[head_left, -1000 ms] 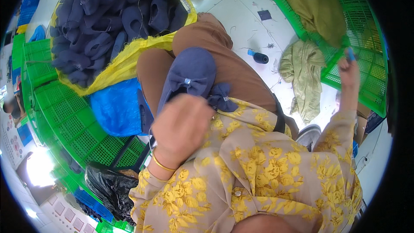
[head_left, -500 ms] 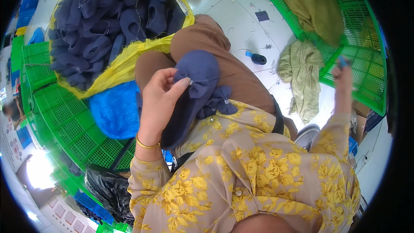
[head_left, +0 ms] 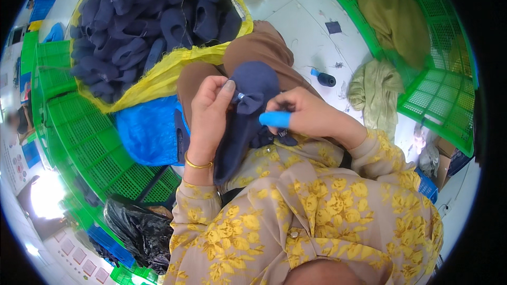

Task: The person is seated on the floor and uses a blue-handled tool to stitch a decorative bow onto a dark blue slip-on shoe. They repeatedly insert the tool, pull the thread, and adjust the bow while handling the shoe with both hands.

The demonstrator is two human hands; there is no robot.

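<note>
A navy fabric slipper (head_left: 259, 75) rests toe-up against my lap, its sole end toward my body. My left hand (head_left: 207, 113) grips its left edge, with the thumb beside a small navy bow (head_left: 250, 104) that lies across the upper and has a shiny light spot at its middle. At the slipper's right side is my right hand (head_left: 311, 115), fingers curled and pinched close to the bow. A blue wrap (head_left: 275, 120) covers one of its digits. Whatever those fingertips hold is too small to make out. More dark bows (head_left: 285, 138) lie on my lap below.
A yellow sack (head_left: 158, 76) full of navy slippers (head_left: 132, 53) stands at the far left, beside a blue bag (head_left: 149, 134) and green crates (head_left: 87, 132). On the floor to the right lie a dark thread spool (head_left: 326, 79) and olive cloth (head_left: 377, 92), near a green basket (head_left: 441, 108).
My right hand has come in from far out on the right to the slipper, beside the bow. My left hand keeps its hold; the whole view has shifted slightly.
</note>
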